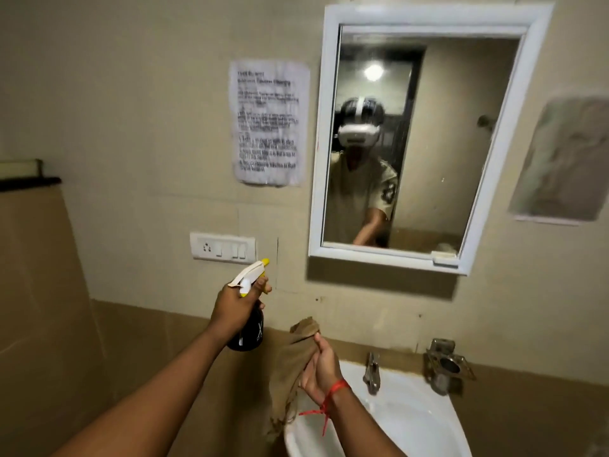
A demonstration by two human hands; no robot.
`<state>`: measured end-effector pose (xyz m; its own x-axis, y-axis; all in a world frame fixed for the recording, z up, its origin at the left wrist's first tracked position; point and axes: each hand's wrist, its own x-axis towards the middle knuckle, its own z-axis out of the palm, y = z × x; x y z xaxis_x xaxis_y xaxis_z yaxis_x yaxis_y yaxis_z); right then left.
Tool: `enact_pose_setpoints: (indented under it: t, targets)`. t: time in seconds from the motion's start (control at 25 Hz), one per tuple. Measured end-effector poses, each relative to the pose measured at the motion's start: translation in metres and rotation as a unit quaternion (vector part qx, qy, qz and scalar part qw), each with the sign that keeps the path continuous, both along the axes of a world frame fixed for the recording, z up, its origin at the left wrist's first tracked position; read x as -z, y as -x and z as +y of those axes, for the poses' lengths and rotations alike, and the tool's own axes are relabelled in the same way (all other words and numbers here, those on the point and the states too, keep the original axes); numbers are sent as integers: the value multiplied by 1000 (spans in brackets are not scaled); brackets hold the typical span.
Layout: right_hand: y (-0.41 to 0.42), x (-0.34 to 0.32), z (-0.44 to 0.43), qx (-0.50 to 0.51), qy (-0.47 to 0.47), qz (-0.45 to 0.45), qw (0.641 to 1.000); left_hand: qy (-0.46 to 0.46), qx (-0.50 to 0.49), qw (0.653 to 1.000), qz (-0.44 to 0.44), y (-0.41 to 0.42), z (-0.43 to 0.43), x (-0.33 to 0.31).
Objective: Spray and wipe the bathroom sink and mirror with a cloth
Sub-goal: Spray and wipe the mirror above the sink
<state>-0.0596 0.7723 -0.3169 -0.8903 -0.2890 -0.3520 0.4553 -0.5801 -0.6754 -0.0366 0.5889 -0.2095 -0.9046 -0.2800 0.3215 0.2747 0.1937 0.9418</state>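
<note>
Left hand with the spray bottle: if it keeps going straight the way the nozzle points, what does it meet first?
The left hand aims the bottle up and to the right. Probably the bare wall just below the switch plate, left of the mirror; nothing shows in between, though depth is unclear.

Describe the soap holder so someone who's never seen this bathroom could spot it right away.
Find the white sink under the mirror. Just right of the tap, fixed to the wall, is the soap holder: the only metal bracket with a round ring.
</note>
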Motion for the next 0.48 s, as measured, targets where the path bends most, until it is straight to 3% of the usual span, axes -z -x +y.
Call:
enact_pose_setpoints:
  t: [0.2, 0.32, 0.48]
  targets:
    - [18, -145, -8, 92, 48, 122, 987, 4, 14, 998, 66, -7, 14, -89]
    - [21, -223, -6, 167, 100, 176, 965, 16, 20, 994, 107, -13, 16, -130]
    - [2, -331, 13, 238, 89, 275, 927, 19, 29, 988, 152, -21, 12, -177]
